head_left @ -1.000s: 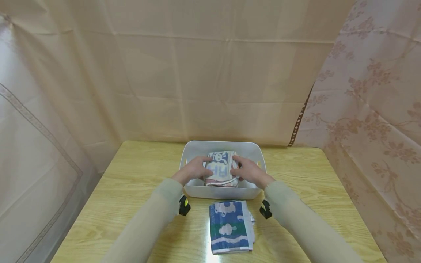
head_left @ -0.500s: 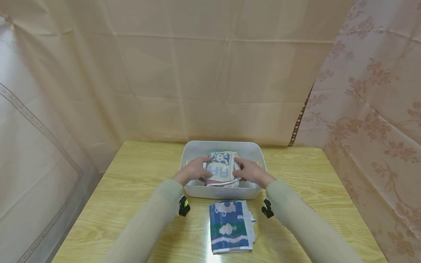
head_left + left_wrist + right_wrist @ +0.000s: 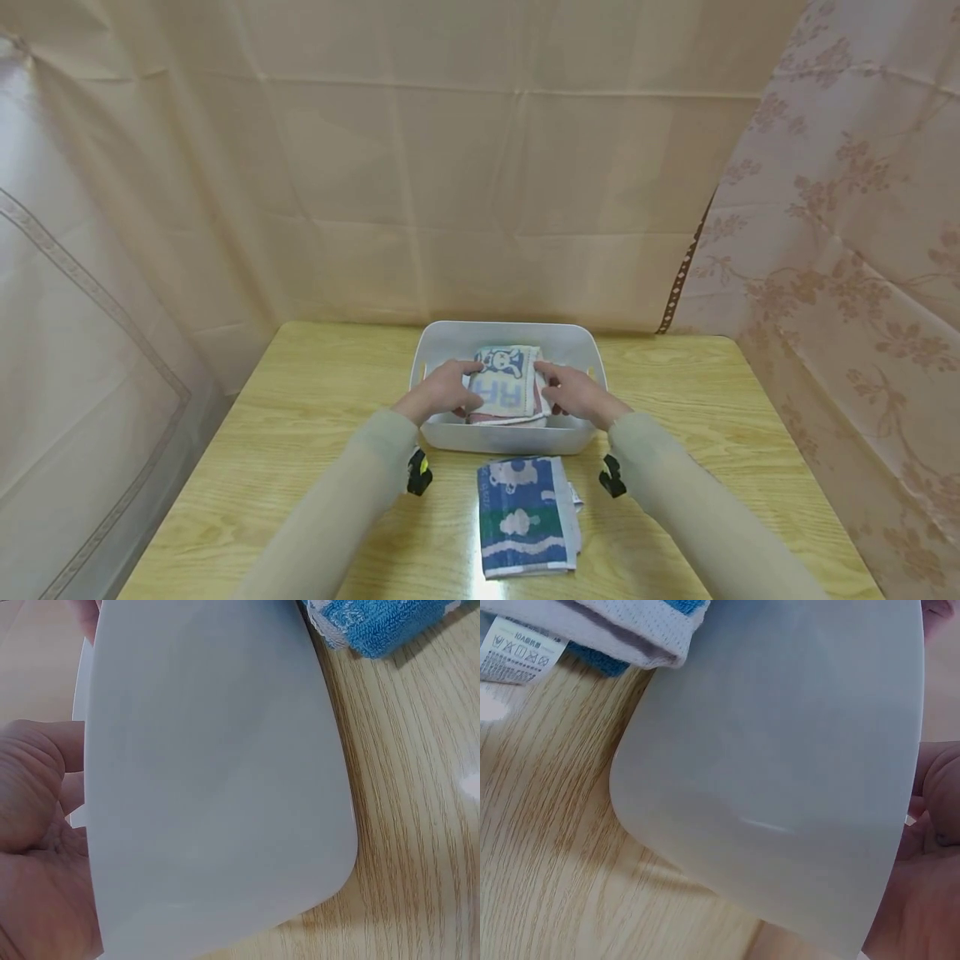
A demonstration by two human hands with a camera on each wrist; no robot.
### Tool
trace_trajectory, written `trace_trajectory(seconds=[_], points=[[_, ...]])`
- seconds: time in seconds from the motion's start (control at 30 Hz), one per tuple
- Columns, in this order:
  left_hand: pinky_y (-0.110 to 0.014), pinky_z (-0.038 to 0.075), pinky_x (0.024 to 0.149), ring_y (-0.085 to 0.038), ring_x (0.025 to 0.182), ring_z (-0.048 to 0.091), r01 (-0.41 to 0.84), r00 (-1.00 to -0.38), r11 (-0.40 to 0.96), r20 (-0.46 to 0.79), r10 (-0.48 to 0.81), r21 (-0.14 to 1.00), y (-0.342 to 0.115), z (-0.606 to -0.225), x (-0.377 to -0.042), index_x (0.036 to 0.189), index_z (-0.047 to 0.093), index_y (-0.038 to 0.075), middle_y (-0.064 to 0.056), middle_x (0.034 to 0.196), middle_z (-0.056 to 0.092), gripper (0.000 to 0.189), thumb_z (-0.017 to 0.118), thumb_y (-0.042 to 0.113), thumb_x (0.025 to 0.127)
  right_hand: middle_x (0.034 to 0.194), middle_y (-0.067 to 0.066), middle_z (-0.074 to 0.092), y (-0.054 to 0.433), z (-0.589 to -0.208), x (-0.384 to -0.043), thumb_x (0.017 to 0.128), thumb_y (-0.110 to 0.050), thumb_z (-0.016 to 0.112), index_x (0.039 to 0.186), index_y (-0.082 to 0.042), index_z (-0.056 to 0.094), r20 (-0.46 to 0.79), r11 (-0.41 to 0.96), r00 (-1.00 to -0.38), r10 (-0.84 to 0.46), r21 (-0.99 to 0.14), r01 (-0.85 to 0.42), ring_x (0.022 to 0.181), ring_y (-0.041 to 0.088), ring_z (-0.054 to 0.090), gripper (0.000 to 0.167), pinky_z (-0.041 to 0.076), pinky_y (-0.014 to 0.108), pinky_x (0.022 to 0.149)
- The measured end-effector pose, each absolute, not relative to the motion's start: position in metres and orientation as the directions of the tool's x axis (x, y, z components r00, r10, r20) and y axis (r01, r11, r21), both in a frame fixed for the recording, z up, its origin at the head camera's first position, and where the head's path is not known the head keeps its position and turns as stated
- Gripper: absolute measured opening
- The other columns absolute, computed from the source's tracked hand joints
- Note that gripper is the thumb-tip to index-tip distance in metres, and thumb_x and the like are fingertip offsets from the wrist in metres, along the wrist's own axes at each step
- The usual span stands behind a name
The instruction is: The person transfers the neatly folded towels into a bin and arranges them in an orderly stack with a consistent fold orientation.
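Note:
A folded pale towel (image 3: 508,385) with a blue animal figure and letters lies on top of pinkish folded cloth inside a white plastic bin (image 3: 502,439). My left hand (image 3: 441,388) reaches into the bin and touches the towel's left edge, fingers and thumb spread. On the other side my right hand (image 3: 576,393) is at the towel's right edge, its thumb lying just off the top layer. Both wrist views are largely filled by the bin's outer wall (image 3: 210,772). It hides most of the fingers of each hand.
In front of the bin lies a folded blue and green towel (image 3: 521,517) with white animal and tree shapes. A white care label (image 3: 521,649) sticks out of its right side. The wooden table (image 3: 315,467) is backed by a beige curtain (image 3: 450,183).
My right hand has shifted slightly right, its thumb leaving the pale towel's top. More of the layers at that towel's right edge shows. My left hand has barely moved.

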State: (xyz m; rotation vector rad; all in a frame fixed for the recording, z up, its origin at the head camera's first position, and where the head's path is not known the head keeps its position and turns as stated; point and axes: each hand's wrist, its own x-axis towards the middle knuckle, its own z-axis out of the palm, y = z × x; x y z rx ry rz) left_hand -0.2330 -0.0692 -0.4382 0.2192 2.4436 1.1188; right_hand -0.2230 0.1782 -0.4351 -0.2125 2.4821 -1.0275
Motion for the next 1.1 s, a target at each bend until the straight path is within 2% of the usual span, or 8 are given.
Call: trace_trajectory(seconds=[0.33,0.6,0.9,1.1], points=[[-0.032,0.061,0.068,-0.021,0.075,0.067,-0.025,-0.896,0.646,-0.304,0.324,0.763,-0.0714,-0.4391,-0.2308,0.152,0.048,0.007,-0.021,0.147,0.05,0.072,0.073,-0.002,0.084,0.108,0.016,0.065,0.1802,-0.4369,-0.2233,0.1,0.0,0.057,0.157,-0.007,0.04,-0.318,0.701,-0.901,-0.294,-0.713,0.022,0.088,0.03,0.067,0.06,0.058,0.044,0.084],[-0.031,0.061,0.067,-0.022,0.078,0.066,-0.031,-0.899,0.641,-0.302,0.317,0.767,-0.0715,-0.4401,-0.2309,0.151,0.049,0.008,-0.021,0.147,0.05,0.071,0.073,-0.002,0.084,0.105,0.016,0.067,0.1804,-0.437,-0.2233,0.099,0.0,0.059,0.155,-0.007,0.042,-0.313,0.719,-0.906,-0.286,-0.695,0.013,0.086,0.029,0.068,0.06,0.059,0.041,0.081],[-0.033,0.061,0.068,-0.022,0.079,0.067,-0.03,-0.899,0.639,-0.3,0.319,0.769,-0.0726,-0.4351,-0.2292,0.15,0.051,0.007,-0.02,0.147,0.051,0.068,0.074,0.0,0.086,0.108,0.015,0.067,0.1827,-0.4362,-0.2227,0.099,-0.005,0.061,0.156,-0.011,0.041,-0.337,0.726,-0.904,-0.265,-0.687,0.043,0.091,0.03,0.069,0.061,0.057,0.038,0.079],[-0.032,0.061,0.07,-0.023,0.089,0.067,-0.042,-0.897,0.635,-0.309,0.316,0.771,-0.0753,-0.4334,-0.2287,0.149,0.053,0.008,-0.018,0.149,0.05,0.066,0.075,0.005,0.087,0.112,0.016,0.067,0.1847,-0.4319,-0.2207,0.099,-0.009,0.061,0.156,-0.01,0.042,-0.341,0.719,-0.906,-0.252,-0.693,0.06,0.093,0.029,0.069,0.06,0.058,0.043,0.086]])
